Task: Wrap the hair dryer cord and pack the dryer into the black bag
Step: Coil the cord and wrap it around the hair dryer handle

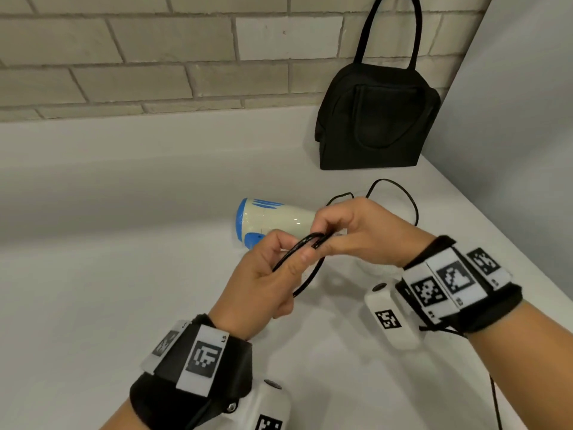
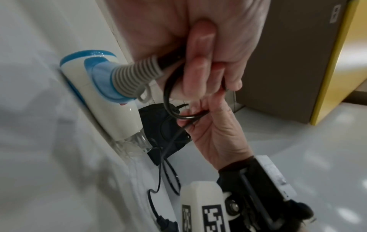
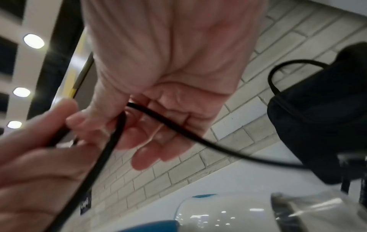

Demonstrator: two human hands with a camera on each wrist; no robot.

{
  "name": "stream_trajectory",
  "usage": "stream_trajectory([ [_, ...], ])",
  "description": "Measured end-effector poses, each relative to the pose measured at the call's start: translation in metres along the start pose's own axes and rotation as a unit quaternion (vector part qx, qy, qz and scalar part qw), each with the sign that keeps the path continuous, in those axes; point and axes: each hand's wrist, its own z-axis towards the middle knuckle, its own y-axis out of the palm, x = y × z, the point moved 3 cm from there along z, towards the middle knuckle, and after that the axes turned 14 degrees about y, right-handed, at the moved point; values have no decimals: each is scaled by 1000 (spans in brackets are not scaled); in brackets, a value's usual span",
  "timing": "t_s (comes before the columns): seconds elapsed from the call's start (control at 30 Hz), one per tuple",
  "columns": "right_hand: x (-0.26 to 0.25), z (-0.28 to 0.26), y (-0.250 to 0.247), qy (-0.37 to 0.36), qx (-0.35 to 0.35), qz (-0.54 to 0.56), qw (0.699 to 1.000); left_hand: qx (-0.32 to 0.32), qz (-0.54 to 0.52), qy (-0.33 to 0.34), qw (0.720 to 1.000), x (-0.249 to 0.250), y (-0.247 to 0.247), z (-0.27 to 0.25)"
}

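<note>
My left hand (image 1: 266, 274) has its thumb and fingers curled round 2 or 3 gathered loops of the black cord (image 1: 305, 243), holding them as a small coil above the white counter (image 1: 93, 274). My right hand (image 1: 359, 231) meets it from the other side, fingertips pinching the next run of cord and laying it onto the coil.

From there the loose cord trails in a wide arc behind my right hand. The hair dryer (image 1: 273, 220), cream with blue trim, lies on its side just beyond my hands, and the black bag (image 1: 375, 119) stands upright against the brick wall, well apart.

To wrap well, I judge I should keep each loop the same size, feed slack without twisting, and avoid kinking the ribbed grey strain relief (image 2: 137, 73).

I can read no brand on dryer or bag; the wristbands carry square coded markers, one lettered "L5".
</note>
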Motion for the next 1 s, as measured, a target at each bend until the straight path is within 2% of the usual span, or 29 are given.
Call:
stream_trajectory([
  [0.13, 1, 10, 1, 8, -24, 98, 995, -7, 4, -10, 1000, 1, -3, 2],
  [0.37, 1, 27, 5, 10, 17, 183, 983, 14, -152, -9, 988, 8, 1, 1],
  [0.43, 11, 30, 5, 20, 32, 138, 990, 52, -174, 1, 983, 12, -4, 1],
  [0.5, 31, 27, 7, 54, 49, -39, 997, 98, -189, 7, 977, 17, -11, 0],
  [0.53, 41, 22, 6, 63, 72, -166, 982, 117, -193, 9, 974, 18, -15, -1],
  [0.57, 47, 15, 5, 60, 106, -280, 952, 133, -195, 11, 972, 20, -17, -1],
  [0.6, 51, 7, 2, 46, 155, -349, 923, 145, -197, 14, 970, 22, -19, -2],
  [0.67, 50, -9, -6, 19, 225, -364, 904, 166, -208, 17, 964, 23, -21, -2],
  [0.73, 52, -18, -10, 27, 253, -370, 893, 181, -220, 18, 958, 23, -24, -2],
  [0.87, 78, -17, -34, 157, 223, -405, 873, 200, -214, 18, 956, 23, -27, -5],
  [0.93, 86, -17, -54, 184, 230, -362, 885, 207, -208, 17, 956, 24, -29, -9],
  [1.0, 91, -18, -68, 187, 212, -279, 918, 219, -196, 22, 955, 25, -34, -11],
])
